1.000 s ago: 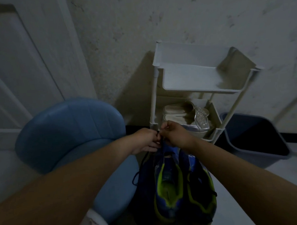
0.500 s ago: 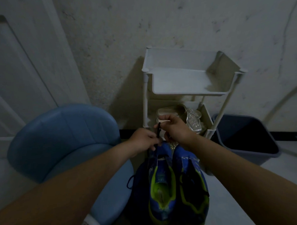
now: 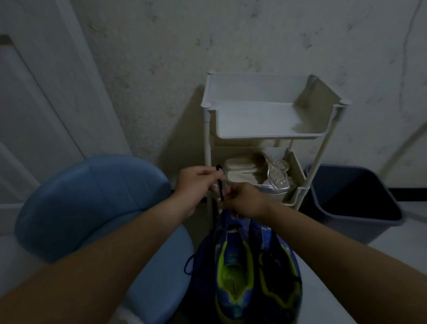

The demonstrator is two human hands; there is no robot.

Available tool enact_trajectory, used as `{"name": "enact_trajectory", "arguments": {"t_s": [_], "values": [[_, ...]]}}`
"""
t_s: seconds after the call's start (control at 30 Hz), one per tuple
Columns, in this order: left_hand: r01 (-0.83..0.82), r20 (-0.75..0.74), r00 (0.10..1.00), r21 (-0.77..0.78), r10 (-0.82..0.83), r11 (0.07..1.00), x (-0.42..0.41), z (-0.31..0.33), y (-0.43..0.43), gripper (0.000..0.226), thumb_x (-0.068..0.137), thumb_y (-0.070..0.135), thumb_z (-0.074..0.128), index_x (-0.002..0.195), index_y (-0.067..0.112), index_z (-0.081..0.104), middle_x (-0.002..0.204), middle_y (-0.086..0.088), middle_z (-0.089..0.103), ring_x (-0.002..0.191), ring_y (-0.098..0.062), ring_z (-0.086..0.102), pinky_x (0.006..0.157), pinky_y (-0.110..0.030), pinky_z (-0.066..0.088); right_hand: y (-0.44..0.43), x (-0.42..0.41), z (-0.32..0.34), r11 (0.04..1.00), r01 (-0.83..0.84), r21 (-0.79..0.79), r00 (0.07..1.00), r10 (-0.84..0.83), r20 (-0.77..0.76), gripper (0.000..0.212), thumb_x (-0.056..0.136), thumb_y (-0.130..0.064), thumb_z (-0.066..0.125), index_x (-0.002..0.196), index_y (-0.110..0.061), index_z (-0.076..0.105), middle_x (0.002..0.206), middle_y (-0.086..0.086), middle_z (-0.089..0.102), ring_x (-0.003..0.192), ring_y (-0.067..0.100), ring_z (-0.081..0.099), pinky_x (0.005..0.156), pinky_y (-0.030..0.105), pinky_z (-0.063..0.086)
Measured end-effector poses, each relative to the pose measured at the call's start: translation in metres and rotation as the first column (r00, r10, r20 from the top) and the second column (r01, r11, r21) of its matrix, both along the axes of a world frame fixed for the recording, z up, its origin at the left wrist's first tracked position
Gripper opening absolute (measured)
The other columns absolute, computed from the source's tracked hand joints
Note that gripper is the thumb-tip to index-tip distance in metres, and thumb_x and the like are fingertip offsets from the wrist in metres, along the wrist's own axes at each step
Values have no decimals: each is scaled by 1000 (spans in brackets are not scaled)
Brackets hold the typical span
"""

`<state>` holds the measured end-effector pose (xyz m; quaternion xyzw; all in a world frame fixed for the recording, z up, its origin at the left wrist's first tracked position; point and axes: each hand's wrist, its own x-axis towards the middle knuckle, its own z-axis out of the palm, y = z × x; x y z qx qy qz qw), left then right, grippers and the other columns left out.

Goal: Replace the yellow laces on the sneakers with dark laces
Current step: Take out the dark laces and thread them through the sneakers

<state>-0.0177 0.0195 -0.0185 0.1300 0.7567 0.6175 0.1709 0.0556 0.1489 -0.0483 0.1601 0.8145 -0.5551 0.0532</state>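
Observation:
Two blue sneakers with lime-yellow lining lie side by side below my hands, the left sneaker (image 3: 233,271) and the right sneaker (image 3: 278,271), toes pointing away from me. A dark lace (image 3: 220,183) runs up from the left sneaker's toe end. My left hand (image 3: 196,184) pinches the lace's upper end and holds it raised. My right hand (image 3: 243,199) grips the same lace lower down, just above the shoe. A loop of dark lace (image 3: 188,264) hangs at the left sneaker's outer side.
A blue padded chair (image 3: 87,206) sits to the left. A white tiered rack (image 3: 267,135) stands against the wall ahead, with pale sandals (image 3: 257,172) on its lower shelf. A dark bin (image 3: 356,199) stands to the right, a white door (image 3: 21,109) on the left.
My left hand has risen and moved left, drawing the dark lace upward out of the shoe. My right hand stayed low at the toe end.

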Motion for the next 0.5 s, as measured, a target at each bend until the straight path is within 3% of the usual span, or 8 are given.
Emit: {"name": "enact_trajectory", "arguments": {"t_s": [0.1,0.2,0.33,0.43,0.5], "values": [[-50,-27,998,-26,49,998,-2,-1,-2,16,80,24,78,92,13,75,87,0,74,63,-11,64,44,-11,40,-1,-2,-2,998,37,42,999,-37,-10,20,89,-17,70,91,3,70,74,19,67,41,9,52,38,17,38],[-90,-59,995,-65,86,994,-5,-1,-4,20,76,28,82,89,15,73,71,4,70,56,-5,60,44,-12,39,-2,-2,1,998,29,59,999,-27,-29,31,93,-24,66,92,7,68,78,23,66,44,9,52,39,16,37],[27,-27,999,-55,-29,998,1,8,-5,17,86,28,72,93,12,72,61,10,63,52,-3,53,42,-9,37,-9,0,11,1000,4,0,992,-4,-125,31,95,-21,62,91,10,66,80,26,67,43,9,51,39,15,37],[50,54,997,72,-54,996,2,21,-4,18,93,28,64,87,14,72,70,6,63,51,-5,49,41,-16,36,-11,3,21,995,-56,-83,990,44,-137,22,99,-17,55,90,-3,68,84,15,70,42,10,51,39,15,36],[13,71,997,156,-24,988,-5,29,-3,16,92,28,64,81,19,72,76,4,64,56,-6,49,47,-19,36,-11,6,25,992,-99,-83,990,89,-111,19,99,-18,54,96,-6,70,86,7,71,42,11,53,38,15,36]]}}
